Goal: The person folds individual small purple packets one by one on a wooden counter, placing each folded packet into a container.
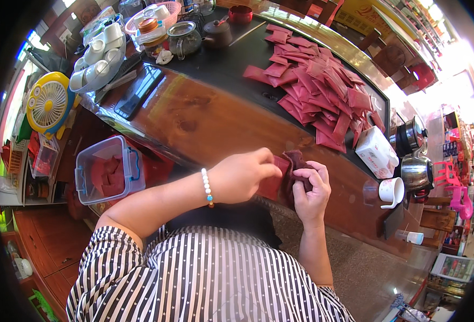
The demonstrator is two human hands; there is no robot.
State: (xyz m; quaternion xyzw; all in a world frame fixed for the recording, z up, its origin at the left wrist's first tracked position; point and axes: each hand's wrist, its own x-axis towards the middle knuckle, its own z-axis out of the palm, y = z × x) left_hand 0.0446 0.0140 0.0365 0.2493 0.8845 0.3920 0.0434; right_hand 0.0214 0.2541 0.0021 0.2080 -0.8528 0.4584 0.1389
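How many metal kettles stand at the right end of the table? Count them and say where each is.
2. One kettle stands further back beside the white box; the other kettle sits nearer, just above the white cup. Clutter there may hide more.

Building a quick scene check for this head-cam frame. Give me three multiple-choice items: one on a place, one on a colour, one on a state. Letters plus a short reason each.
1. Where is the clear plastic box with the blue latches?
A. to the person's left, below the table edge
B. on the dark tray among the pouches
C. beside the white mug

2. What colour are the pouches in the pile of pouches on the dark tray?
A. green
B. red
C. white

3. What are the two hands doing?
A. resting flat, holding nothing
B. both gripping one dark red pouch
C. lifting the kettle

Answers:
1 A, it sits low at the left, off the tabletop.
2 B, all show red.
3 B, the left hand and right hand close their fingers on it.
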